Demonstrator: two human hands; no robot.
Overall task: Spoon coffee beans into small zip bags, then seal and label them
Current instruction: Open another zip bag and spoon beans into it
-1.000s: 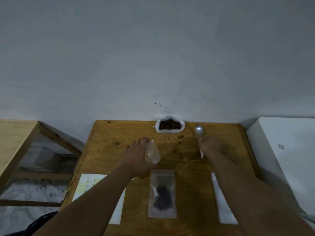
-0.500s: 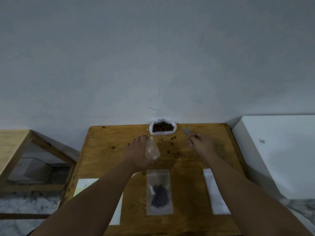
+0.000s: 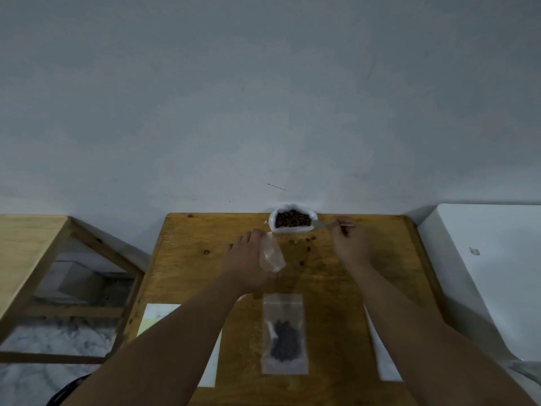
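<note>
While right hand (image 3: 349,244) scoops: it pinches grey metal spoon (image 3: 320,225), tip at rim of white open sack (image 3: 288,229) of brown coffee beans (image 3: 292,218).
Left hand (image 3: 246,265): grips small clear zip bag (image 3: 270,254) nearby, ready for filling.

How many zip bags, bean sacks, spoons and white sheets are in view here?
Small zip bags: 2, filled bag, empty bag in the left hand
Bean sack: 1
Spoon: 1, in the right hand
White sheets: 2
Total: 6

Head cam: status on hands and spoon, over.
Left hand holds empty zip bag. Right hand pinches spoon, bowl at bean sack rim. Loose beans scattered between them.
</note>
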